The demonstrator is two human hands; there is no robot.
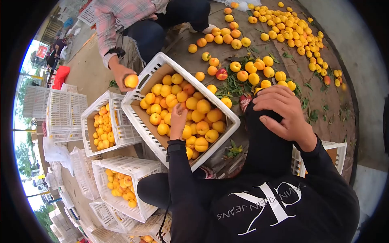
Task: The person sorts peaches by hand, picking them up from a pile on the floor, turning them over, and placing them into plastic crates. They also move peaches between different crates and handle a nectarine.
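A white plastic crate (233, 125), lined with cardboard, stands tilted in front of me, filled with yellow-orange peaches (201, 144). My left hand (178, 121) reaches into it from the near side. Its fingers stretch out among the fruit and touch it, partly hidden, with no peach seen held. My right hand (282, 111) lies on my raised knee (265, 133), fingers spread, holding nothing. Across the crate, another person's hand (120, 73) holds a single peach (131, 81) above the crate's left corner.
Loose peaches (289, 30) and green leaves (235, 87) lie on the ground sheet at the upper right. Left of the main crate are a smaller crate of peaches (103, 127) and a tipped crate (139, 166) with more. Stacked white crates (67, 109) stand farther left.
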